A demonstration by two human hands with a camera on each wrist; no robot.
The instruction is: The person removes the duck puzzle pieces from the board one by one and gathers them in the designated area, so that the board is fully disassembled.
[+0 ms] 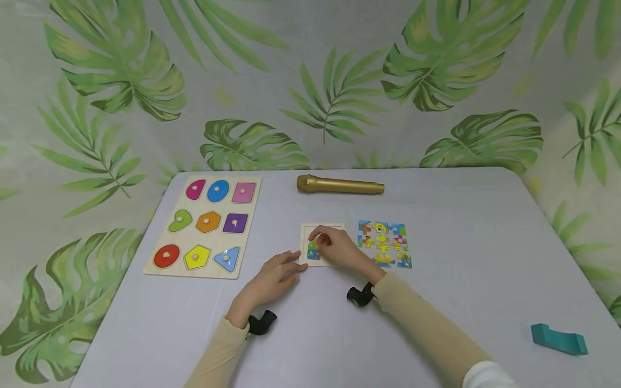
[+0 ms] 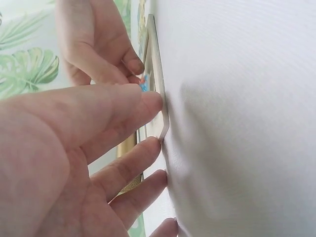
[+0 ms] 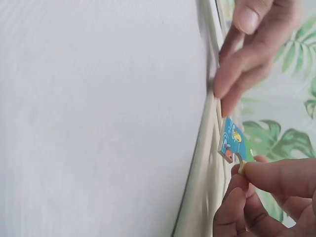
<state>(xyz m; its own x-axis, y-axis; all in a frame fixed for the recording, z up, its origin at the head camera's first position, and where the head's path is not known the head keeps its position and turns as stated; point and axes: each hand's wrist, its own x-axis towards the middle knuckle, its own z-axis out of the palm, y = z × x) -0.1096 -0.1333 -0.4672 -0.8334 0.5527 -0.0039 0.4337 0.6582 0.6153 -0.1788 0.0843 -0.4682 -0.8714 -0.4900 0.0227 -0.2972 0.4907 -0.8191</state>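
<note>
A small wooden puzzle tray (image 1: 332, 263) lies on the table, with blue and green jigsaw pieces (image 1: 314, 253) along its left side. My right hand (image 1: 339, 249) is over the tray. In the right wrist view its thumb and finger pinch a small yellowish jigsaw piece (image 3: 241, 166), right against a blue piece with fish (image 3: 233, 140). Most of the pinched piece is hidden by the fingers. My left hand (image 1: 274, 277) lies at the tray's left edge with loosely extended fingers; in the left wrist view its fingertips (image 2: 154, 144) touch the tray rim.
Right of the tray lie several loose jigsaw pieces (image 1: 383, 249) in rough rows. A shape board (image 1: 194, 242) with knobbed pieces is at the left. A gold microphone (image 1: 342, 186) lies behind the tray. A teal curved block (image 1: 559, 340) sits near the right edge.
</note>
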